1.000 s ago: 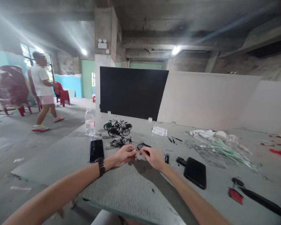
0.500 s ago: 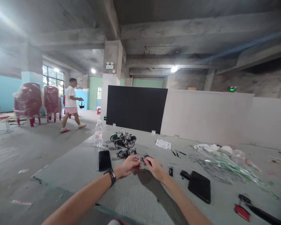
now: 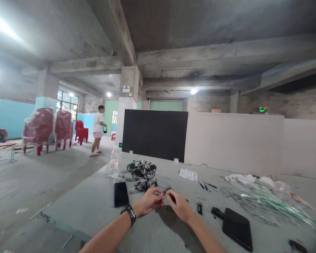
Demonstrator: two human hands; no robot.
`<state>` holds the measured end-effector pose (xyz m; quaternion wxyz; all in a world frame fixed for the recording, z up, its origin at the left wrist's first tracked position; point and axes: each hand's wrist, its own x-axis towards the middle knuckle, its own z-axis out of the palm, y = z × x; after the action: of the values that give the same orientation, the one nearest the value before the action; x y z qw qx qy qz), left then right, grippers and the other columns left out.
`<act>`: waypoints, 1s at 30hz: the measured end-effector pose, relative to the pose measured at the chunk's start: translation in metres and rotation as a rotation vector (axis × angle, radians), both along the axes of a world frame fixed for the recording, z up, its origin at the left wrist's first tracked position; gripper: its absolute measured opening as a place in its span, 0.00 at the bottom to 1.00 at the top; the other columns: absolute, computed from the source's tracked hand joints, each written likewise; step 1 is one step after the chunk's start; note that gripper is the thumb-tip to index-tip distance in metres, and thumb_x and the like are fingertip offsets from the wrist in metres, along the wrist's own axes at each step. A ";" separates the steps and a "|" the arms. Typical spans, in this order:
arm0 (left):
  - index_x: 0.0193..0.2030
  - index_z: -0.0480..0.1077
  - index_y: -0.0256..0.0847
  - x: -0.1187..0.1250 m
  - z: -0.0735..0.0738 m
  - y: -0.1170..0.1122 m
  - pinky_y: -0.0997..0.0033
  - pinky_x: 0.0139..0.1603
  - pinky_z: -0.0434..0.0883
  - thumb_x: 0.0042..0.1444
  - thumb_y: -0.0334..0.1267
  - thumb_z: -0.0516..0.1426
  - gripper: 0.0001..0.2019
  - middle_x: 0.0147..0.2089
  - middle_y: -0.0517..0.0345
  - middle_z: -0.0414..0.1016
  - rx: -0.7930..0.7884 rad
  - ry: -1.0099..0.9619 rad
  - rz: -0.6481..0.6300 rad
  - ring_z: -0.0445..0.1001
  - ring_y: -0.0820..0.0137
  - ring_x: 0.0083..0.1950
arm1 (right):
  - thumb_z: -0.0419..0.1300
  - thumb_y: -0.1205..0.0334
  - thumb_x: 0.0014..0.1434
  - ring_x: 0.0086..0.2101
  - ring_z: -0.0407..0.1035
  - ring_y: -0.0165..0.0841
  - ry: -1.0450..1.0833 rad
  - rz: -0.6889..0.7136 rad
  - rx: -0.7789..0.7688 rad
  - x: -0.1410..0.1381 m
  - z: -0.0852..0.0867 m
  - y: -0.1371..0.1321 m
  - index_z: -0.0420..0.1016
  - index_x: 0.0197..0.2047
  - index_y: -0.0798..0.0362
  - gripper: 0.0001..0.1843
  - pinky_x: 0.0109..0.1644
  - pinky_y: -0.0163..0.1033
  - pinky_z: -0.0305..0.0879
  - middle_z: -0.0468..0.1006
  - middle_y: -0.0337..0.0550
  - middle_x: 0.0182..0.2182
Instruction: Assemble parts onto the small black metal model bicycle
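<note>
You have a small bright metal part (image 3: 162,191), black metal model bicycles (image 3: 144,185), a glossy glass-faced phone (image 3: 120,194) and a smooth clear plastic bottle (image 3: 114,163) on a matt grey counter (image 3: 76,211); chairs (image 3: 38,126) sit in shiny plastic film

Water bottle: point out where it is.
In the head view, the plastic water bottle stands left on the table, behind the black smartphone and left of the miniature bicycles.

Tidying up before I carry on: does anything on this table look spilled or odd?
A tangle of wire and clear plastic sprawls loosely across the right of the table, looking spilled rather than set down.
</note>
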<state>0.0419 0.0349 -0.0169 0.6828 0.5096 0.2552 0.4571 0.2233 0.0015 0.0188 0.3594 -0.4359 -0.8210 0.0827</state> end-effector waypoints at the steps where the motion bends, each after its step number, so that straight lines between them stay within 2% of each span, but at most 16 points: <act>1: 0.36 0.66 0.39 0.001 -0.001 0.000 0.68 0.34 0.70 0.30 0.56 0.74 0.33 0.24 0.61 0.72 0.014 0.003 0.002 0.71 0.71 0.25 | 0.47 0.51 0.67 0.33 0.72 0.40 -0.005 -0.010 0.007 0.000 -0.001 0.000 0.72 0.33 0.50 0.19 0.41 0.43 0.64 0.79 0.46 0.31; 4: 0.35 0.67 0.39 0.002 0.000 -0.001 0.68 0.34 0.70 0.29 0.56 0.74 0.33 0.24 0.60 0.72 0.047 0.016 0.002 0.71 0.71 0.24 | 0.46 0.49 0.68 0.36 0.73 0.42 -0.002 -0.028 0.025 0.001 -0.002 0.000 0.73 0.31 0.50 0.22 0.44 0.46 0.66 0.80 0.49 0.33; 11: 0.35 0.67 0.38 0.002 0.000 0.000 0.66 0.35 0.71 0.26 0.56 0.75 0.34 0.24 0.58 0.74 0.064 0.022 0.013 0.73 0.70 0.25 | 0.49 0.47 0.66 0.37 0.74 0.42 0.017 -0.037 0.018 0.003 -0.003 -0.002 0.73 0.32 0.50 0.20 0.45 0.46 0.67 0.80 0.49 0.33; 19: 0.37 0.67 0.37 -0.001 -0.004 0.001 0.67 0.37 0.71 0.34 0.54 0.75 0.31 0.26 0.58 0.75 0.093 0.018 -0.022 0.74 0.70 0.27 | 0.54 0.53 0.62 0.35 0.72 0.39 0.036 0.026 0.012 0.001 0.000 -0.005 0.72 0.33 0.52 0.13 0.43 0.43 0.65 0.79 0.47 0.32; 25: 0.38 0.67 0.37 -0.004 -0.005 0.001 0.66 0.39 0.71 0.34 0.53 0.75 0.32 0.28 0.60 0.75 0.132 0.001 -0.043 0.74 0.71 0.29 | 0.50 0.50 0.65 0.34 0.72 0.39 -0.007 0.013 0.027 -0.005 -0.001 -0.003 0.72 0.34 0.52 0.17 0.41 0.43 0.65 0.79 0.47 0.32; 30: 0.39 0.65 0.38 -0.008 -0.005 0.001 0.64 0.41 0.71 0.33 0.53 0.75 0.34 0.28 0.59 0.75 0.128 -0.005 -0.032 0.75 0.71 0.31 | 0.51 0.49 0.65 0.34 0.74 0.40 -0.026 0.011 0.039 -0.008 -0.001 -0.003 0.76 0.40 0.52 0.18 0.41 0.42 0.65 0.82 0.46 0.34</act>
<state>0.0338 0.0357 -0.0218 0.6568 0.5550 0.2156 0.4628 0.2158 -0.0017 0.0178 0.3567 -0.4254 -0.8294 0.0627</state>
